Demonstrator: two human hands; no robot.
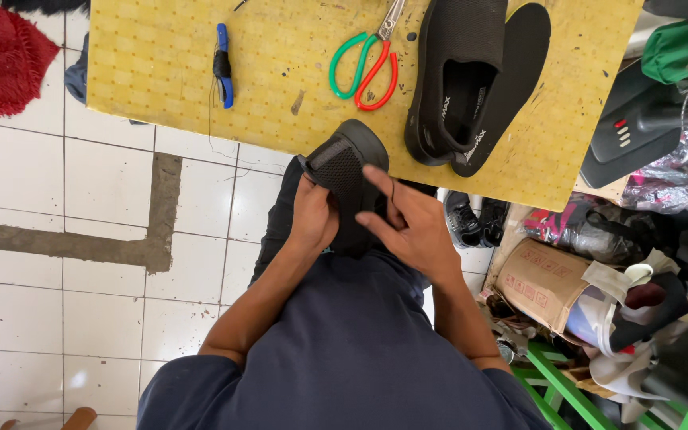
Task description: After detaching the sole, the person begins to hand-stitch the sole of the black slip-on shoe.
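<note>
Clearly, from the head view, we hold the black shoe (349, 179) just below the yellow table (280, 87), its long axis running away from us; left hand (314, 213) clasps it, right hand (409, 224) pinches thread beside it.

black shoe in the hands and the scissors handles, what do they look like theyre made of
Black slip-on shoe held by left hand and right hand: probably knitted mesh fabric, matte, with a visible dotted weave. Green and red scissors handles: likely plastic, smooth, glossy and brightly coloured.
</note>
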